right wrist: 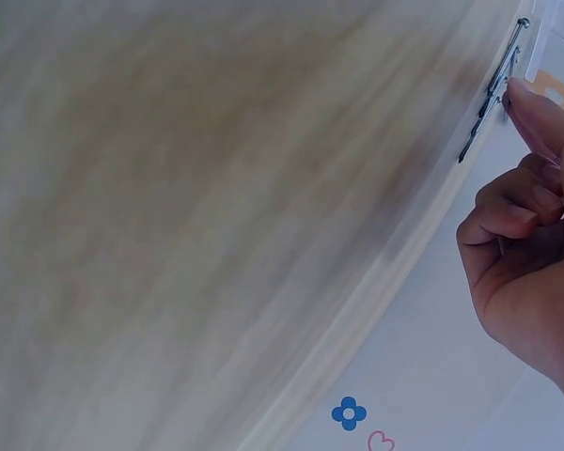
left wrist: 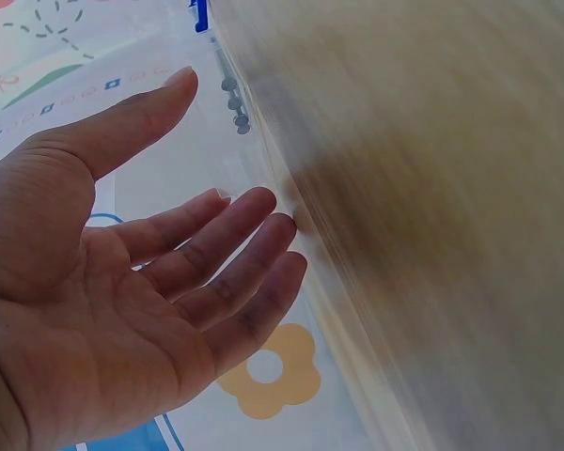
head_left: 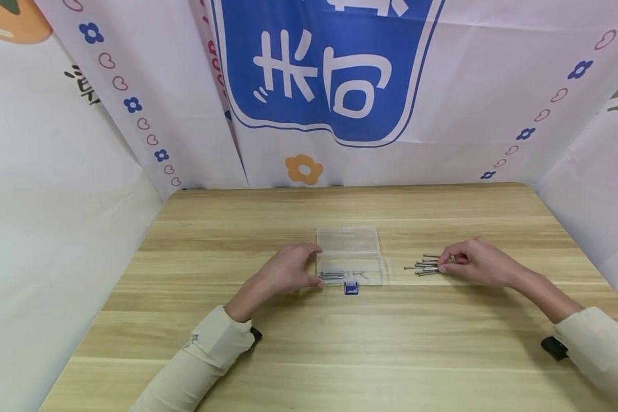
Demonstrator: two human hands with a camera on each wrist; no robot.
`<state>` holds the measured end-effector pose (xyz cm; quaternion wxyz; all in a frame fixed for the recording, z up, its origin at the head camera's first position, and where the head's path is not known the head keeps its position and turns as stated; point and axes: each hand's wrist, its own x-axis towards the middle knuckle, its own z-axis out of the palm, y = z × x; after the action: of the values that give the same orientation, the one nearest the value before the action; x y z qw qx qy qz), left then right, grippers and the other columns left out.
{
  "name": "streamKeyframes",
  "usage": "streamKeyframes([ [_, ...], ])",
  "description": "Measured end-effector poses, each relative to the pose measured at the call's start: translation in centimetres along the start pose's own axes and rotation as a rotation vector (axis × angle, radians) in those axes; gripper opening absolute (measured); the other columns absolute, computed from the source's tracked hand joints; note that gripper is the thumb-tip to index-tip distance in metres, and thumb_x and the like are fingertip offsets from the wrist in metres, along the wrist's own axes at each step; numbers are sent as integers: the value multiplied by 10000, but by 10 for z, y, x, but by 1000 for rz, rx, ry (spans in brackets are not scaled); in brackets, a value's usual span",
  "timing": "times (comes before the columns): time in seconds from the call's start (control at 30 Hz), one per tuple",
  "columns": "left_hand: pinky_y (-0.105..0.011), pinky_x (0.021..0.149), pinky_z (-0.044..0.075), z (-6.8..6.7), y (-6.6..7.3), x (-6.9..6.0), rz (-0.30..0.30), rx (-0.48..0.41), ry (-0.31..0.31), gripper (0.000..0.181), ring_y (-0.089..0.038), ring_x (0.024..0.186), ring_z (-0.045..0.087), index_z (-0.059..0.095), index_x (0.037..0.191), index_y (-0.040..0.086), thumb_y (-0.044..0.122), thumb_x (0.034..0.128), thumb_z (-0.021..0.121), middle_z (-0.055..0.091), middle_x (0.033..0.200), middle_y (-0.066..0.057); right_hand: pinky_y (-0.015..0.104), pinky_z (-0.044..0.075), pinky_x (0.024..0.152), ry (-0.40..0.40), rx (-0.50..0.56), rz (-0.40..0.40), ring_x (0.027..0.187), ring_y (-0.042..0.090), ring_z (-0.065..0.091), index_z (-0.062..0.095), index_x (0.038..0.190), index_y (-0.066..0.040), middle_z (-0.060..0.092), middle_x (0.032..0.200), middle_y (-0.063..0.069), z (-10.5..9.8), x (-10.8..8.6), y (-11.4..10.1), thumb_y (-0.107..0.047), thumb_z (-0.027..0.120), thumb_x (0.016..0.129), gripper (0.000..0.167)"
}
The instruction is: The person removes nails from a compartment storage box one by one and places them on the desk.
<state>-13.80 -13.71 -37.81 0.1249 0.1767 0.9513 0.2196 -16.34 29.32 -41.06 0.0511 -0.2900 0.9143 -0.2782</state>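
Observation:
A clear plastic box (head_left: 347, 240) lies opened flat on the table, its blue latch (head_left: 351, 288) at the near edge. Several nails (head_left: 332, 276) lie in the box's near left compartment. My left hand (head_left: 286, 269) is at the box's left side, thumb and fingers spread and relaxed, with nothing in the palm (left wrist: 103, 319). To the right of the box lies a loose pile of nails (head_left: 422, 264). Thumb and forefinger of my right hand (head_left: 478, 263) pinch at the pile's right end, apparently on a nail; the other fingers are curled in the right wrist view.
The wood-grain table (head_left: 309, 349) reaches back to a printed cloth (head_left: 417, 163) hanging behind it. More pale cloth (head_left: 56, 240) hangs at both sides. A black strap (head_left: 554, 348) shows under the right sleeve, and another dark piece (head_left: 257, 337) under the left.

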Motion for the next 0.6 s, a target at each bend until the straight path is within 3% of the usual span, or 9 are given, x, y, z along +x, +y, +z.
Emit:
streamKeyframes([
  [0.13,-452,1089,551,0,-1,1,1,3,-1,723,-265,1237,671,621,1453,14,270,855,937,722,1327,-113,193,320,515,-4,-4,1,535,-43,303,810,945,-271,374,587,-192,0,2,-3,-161,800,974,115],
  [0.6,-454,1084,552,0,-2,0,11,-1,4,730,-265,1227,673,620,1454,6,261,850,940,724,1314,-116,195,282,551,2,-35,-6,544,-32,251,827,973,-284,319,568,-189,6,23,-21,-203,787,990,92],
])
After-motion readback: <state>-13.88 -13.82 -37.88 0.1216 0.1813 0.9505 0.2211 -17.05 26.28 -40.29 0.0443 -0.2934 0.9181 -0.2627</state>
